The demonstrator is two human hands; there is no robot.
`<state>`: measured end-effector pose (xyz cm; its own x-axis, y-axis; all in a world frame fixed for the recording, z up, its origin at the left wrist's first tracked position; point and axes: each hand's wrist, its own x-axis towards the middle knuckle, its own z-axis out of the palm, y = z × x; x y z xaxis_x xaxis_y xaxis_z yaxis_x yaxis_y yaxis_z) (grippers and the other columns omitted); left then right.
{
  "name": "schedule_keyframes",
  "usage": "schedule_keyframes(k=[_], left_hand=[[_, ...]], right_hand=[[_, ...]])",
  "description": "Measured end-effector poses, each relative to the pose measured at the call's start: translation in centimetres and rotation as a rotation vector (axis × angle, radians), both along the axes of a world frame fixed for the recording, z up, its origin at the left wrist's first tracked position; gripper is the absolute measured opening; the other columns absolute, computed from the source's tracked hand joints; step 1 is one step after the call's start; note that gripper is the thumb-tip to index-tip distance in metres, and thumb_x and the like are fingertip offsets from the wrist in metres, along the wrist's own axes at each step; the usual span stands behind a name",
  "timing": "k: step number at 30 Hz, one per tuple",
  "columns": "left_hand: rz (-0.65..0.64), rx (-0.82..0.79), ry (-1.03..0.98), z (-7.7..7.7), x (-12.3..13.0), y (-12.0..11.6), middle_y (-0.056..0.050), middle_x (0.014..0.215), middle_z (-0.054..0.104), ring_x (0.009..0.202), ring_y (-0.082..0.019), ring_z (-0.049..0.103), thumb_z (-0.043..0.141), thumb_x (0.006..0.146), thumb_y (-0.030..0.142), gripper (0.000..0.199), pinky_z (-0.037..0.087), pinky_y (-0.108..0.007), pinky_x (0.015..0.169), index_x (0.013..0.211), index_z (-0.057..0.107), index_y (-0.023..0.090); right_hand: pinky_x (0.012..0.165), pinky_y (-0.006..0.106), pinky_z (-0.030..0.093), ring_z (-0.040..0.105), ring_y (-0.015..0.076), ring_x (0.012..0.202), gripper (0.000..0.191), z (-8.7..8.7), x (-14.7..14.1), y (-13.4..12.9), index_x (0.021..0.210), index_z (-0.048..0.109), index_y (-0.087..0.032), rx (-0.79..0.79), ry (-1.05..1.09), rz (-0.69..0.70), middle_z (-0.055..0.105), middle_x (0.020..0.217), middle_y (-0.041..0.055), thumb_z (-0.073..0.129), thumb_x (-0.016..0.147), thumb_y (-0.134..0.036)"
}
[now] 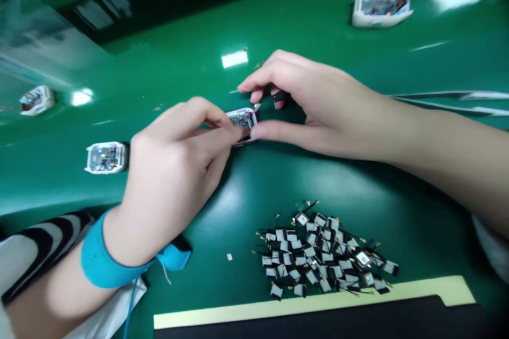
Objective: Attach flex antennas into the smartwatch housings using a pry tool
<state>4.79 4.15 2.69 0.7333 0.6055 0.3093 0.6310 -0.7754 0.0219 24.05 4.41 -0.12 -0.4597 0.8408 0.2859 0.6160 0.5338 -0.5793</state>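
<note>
My left hand [178,153] pinches a small electronic device housing [243,116] with a circuit board in it. Thumb and fingers cover its left and lower part. From the other side my right hand [294,100] reaches in, with its thumb tip at the housing's right edge. Its index finger is stretched out, well apart from the thumb. A small black piece [280,96] shows at its curled fingers; whether it is held or worn I cannot tell. A tiny pale part [257,107] stands up at the housing's corner, below the fingertips.
Below lies a pile of small grey-and-black pieces with thin cables [318,254]. Opened white housings sit at left [106,158], far left [37,99] and upper right [382,8]. A yellow-edged black mat [318,318] lies nearest me. A blue wrist strap [107,254] circles my left wrist.
</note>
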Motion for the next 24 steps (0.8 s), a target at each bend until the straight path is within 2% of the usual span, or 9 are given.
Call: schedule_keyframes(k=[2,4,7,11,14,18,24], left_hand=[[-0.022,-0.010,-0.025,-0.1,0.0,0.1,-0.002,0.082,0.061,0.070,-0.012,0.055,0.050,0.081,0.019,0.016,0.042,-0.023,0.059,0.084,0.066,0.021],[-0.032,-0.020,-0.039,-0.3,-0.1,0.3,-0.001,0.081,0.061,0.071,-0.012,0.055,0.050,0.082,0.020,0.016,0.043,-0.022,0.060,0.084,0.066,0.021],[-0.027,-0.027,-0.031,-0.5,-0.3,0.4,0.000,0.082,0.060,0.072,-0.012,0.054,0.048,0.083,0.021,0.018,0.043,-0.021,0.062,0.086,0.065,0.023],[-0.037,-0.013,-0.018,-0.7,-0.4,0.5,0.000,0.082,0.059,0.072,-0.012,0.052,0.046,0.083,0.019,0.020,0.042,-0.021,0.063,0.088,0.065,0.024],[-0.043,0.000,-0.006,-0.9,-0.5,0.5,-0.001,0.081,0.058,0.071,-0.012,0.051,0.046,0.083,0.017,0.020,0.041,-0.022,0.062,0.086,0.065,0.022],[-0.053,0.006,-0.006,-1.0,-0.6,0.7,-0.002,0.080,0.057,0.072,-0.013,0.052,0.046,0.082,0.017,0.019,0.041,-0.023,0.063,0.083,0.065,0.020],[-0.043,-0.016,0.015,-1.1,-0.4,0.7,-0.001,0.080,0.056,0.072,-0.013,0.050,0.044,0.082,0.017,0.020,0.038,-0.023,0.061,0.080,0.063,0.021]], right_hand=[[0.079,0.028,0.041,0.051,0.0146,0.090,0.029,0.1,0.4,0.0,0.102,0.053,-0.017,-0.009,0.100,0.010,0.053,0.098,0.0050,0.037,0.088,-0.038],[0.083,0.030,0.041,0.051,0.0149,0.093,0.032,0.1,0.7,0.1,0.096,0.056,-0.018,0.004,0.160,0.010,0.054,0.096,0.0054,0.030,0.091,-0.035],[0.084,0.032,0.042,0.051,0.0160,0.093,0.026,0.2,0.9,-0.1,0.089,0.062,-0.021,0.051,0.167,-0.030,0.055,0.090,0.0045,0.041,0.087,-0.036],[0.072,0.030,0.048,0.056,0.0143,0.078,0.014,0.6,0.4,-1.0,0.088,0.066,-0.025,0.064,0.274,-0.118,0.060,0.080,0.0011,0.057,0.078,-0.030],[0.064,0.028,0.049,0.059,0.0137,0.071,0.009,1.0,-0.4,-1.7,0.079,0.067,-0.023,0.065,0.380,-0.185,0.064,0.076,0.0004,0.065,0.071,-0.026],[0.060,0.025,0.048,0.059,0.0123,0.068,0.004,1.1,-1.4,-2.0,0.073,0.067,-0.020,0.103,0.446,-0.256,0.065,0.072,-0.0003,0.066,0.070,-0.019],[0.057,0.024,0.047,0.058,0.0116,0.065,0.001,0.5,-2.2,-2.0,0.071,0.066,-0.020,0.180,0.441,-0.250,0.064,0.070,-0.0010,0.065,0.071,-0.021]])
